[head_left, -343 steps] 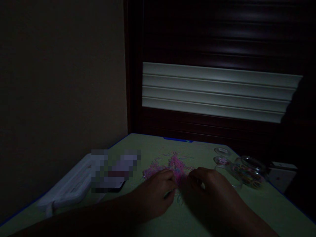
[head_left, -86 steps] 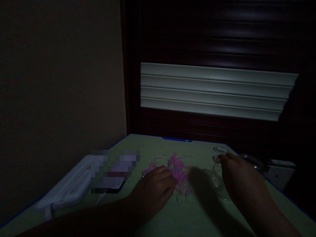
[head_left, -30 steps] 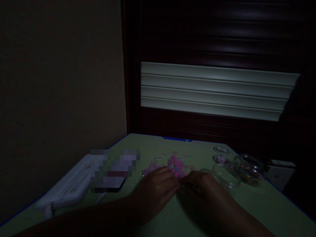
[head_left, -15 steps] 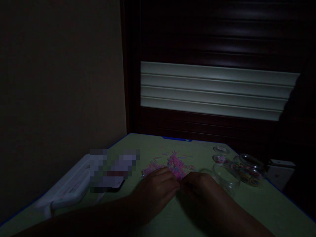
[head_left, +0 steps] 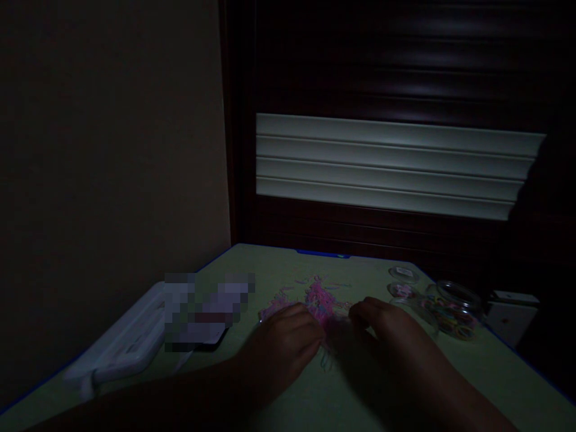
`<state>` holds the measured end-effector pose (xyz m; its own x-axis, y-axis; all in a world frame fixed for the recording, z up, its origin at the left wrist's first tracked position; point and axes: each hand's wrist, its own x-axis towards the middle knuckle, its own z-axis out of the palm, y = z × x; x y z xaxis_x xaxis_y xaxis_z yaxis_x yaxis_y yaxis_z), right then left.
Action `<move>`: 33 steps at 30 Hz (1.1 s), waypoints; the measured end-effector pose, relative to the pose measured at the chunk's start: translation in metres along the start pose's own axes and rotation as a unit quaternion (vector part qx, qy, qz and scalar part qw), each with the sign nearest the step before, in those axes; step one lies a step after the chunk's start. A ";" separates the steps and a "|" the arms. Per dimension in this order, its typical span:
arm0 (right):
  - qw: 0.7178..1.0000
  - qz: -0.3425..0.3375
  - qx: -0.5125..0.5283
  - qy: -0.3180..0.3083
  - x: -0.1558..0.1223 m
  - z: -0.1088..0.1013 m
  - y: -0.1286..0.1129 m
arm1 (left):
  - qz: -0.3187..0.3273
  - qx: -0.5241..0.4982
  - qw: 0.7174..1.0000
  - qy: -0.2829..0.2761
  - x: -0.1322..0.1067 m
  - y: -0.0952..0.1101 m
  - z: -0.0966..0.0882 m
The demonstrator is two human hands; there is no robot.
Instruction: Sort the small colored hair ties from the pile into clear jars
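In the middle of the table lies a loose pile of small pink and pastel elastic bands, with stray ones around it. My left hand rests at the pile's near left side, fingers bent and pressed together, covering part of it. What its fingertips hold, if anything, is hidden. To the right of the pile is my right hand, its fingers curled into a pinch and apart from the left hand. Dim light hides anything in that pinch. A few pale bands lie on the table just in front of the pile.
A clear jar of coloured hair ties stands at the right, beside a small round container and a clear lid. Another clear container is partly behind my right hand. At left are a white case and a blurred-out flat object.
My right hand has moved right, away from my left hand, which stays almost in place. The gap between them now shows more of the pile and a few pale bands in front.
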<state>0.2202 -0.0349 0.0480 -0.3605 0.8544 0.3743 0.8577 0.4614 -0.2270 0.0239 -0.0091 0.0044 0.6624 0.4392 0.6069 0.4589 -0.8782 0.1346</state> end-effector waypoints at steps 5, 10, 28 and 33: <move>0.993 0.005 -0.113 0.019 0.003 -0.007 0.007 | 0.013 0.007 1.000 -0.002 0.000 0.000 0.000; 0.980 0.024 -0.196 0.037 0.001 -0.013 0.007 | 0.011 0.021 1.000 -0.014 0.001 0.000 -0.001; 0.926 0.162 -0.335 0.056 -0.010 -0.033 0.017 | 0.015 0.014 1.000 -0.017 -0.001 -0.003 0.002; 0.929 0.159 -0.331 0.050 -0.010 -0.033 0.016 | 0.015 0.016 1.000 -0.009 0.000 -0.002 0.002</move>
<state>0.2497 -0.0445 0.0706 -0.0422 0.8804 0.4724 0.9643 -0.0878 0.2498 0.0236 -0.0073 0.0027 0.6864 0.4155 0.5968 0.4564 -0.8851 0.0913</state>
